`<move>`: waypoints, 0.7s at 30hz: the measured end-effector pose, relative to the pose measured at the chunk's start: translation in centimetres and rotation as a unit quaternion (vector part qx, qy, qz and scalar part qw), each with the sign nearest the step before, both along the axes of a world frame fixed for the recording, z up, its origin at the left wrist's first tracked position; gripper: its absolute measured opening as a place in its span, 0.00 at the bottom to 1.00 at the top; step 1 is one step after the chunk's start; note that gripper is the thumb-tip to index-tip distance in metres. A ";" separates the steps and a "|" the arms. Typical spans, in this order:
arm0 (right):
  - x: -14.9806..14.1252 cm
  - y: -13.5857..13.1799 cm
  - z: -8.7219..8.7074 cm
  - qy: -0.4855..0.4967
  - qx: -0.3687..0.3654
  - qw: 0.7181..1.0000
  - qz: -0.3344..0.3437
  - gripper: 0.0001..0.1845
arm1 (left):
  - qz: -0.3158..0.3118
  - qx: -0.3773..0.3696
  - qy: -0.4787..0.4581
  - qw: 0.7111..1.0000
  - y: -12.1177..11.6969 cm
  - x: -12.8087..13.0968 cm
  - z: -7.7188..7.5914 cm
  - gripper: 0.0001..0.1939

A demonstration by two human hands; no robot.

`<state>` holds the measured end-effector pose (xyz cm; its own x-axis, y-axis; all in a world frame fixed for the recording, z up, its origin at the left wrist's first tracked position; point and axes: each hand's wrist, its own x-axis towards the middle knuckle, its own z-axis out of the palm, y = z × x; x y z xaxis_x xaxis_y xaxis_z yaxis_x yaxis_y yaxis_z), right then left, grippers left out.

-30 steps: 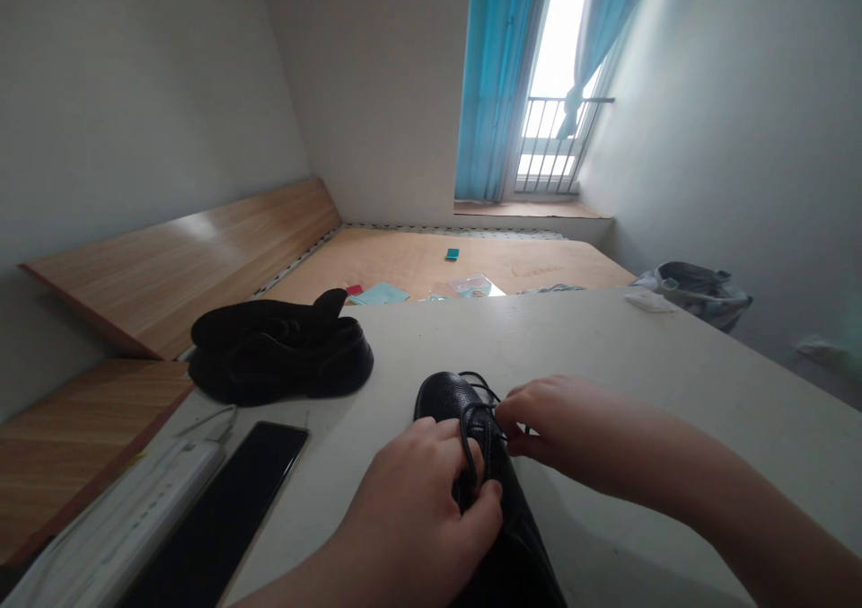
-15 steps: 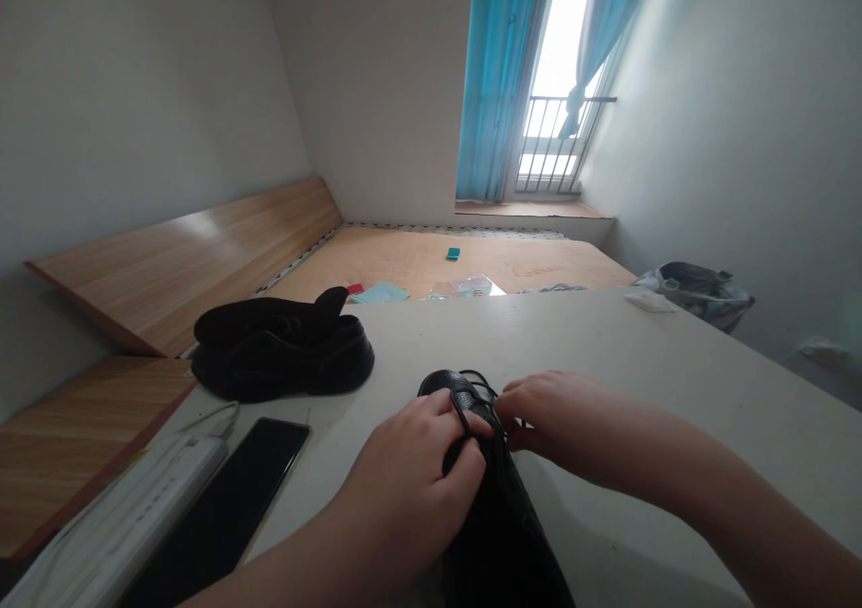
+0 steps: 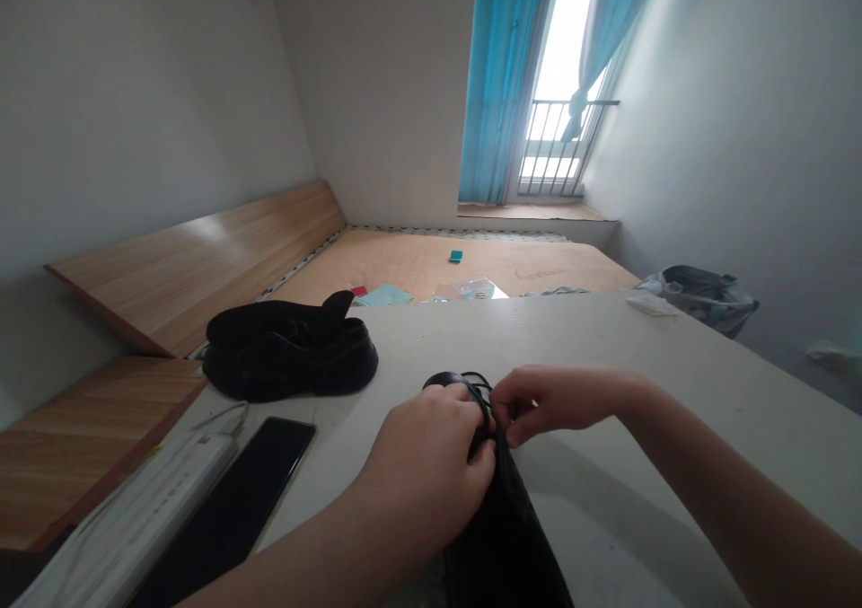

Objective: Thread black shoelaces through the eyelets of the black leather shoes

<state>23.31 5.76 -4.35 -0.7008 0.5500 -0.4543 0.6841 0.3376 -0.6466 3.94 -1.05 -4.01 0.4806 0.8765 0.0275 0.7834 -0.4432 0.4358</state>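
A black shoe [image 3: 508, 536] lies on the white table with its toe pointing away from me. My left hand [image 3: 437, 451] is over its front part, fingers curled at the lacing and covering much of it. Thin black shoelace [image 3: 477, 380] loops out near the toe. At the shoe's right edge my right hand [image 3: 539, 401] has thumb and fingers pinched close together at the lace; its fingertips partly hide what they grip. Farther left stands another black shoe [image 3: 303, 356] with a black insole-like piece [image 3: 269, 316] lying across its top.
On the left of the white table [image 3: 579, 334] lie a dark phone [image 3: 235, 500] and a white power strip [image 3: 154, 509] with a cable. A small white packet [image 3: 652, 305] rests near the far right edge. Beyond are a bed board [image 3: 404, 249] and a fabric basket [image 3: 704, 298].
My left hand has shifted slightly right and its fingers have curled further over the lacing. The right hand has raised its wrist and drawn thumb and fingers into a pinch.
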 end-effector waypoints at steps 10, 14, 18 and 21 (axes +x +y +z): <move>1.4 2.2 -4.2 0.085 -0.111 0.990 0.002 0.27 | -0.011 0.048 0.063 0.997 0.4 1.3 0.0 0.09; 1.6 2.6 -5.1 0.117 -0.125 0.985 0.013 0.29 | -0.027 0.056 0.052 0.997 0.5 1.3 -0.5 0.09; 1.6 2.3 -3.6 0.169 -0.112 0.979 0.023 0.30 | -0.026 0.073 0.024 0.997 0.6 1.0 -0.3 0.09; 1.3 1.4 -1.2 0.234 -0.084 0.968 0.023 0.28 | 0.003 0.097 -0.008 0.995 0.7 0.3 1.0 0.08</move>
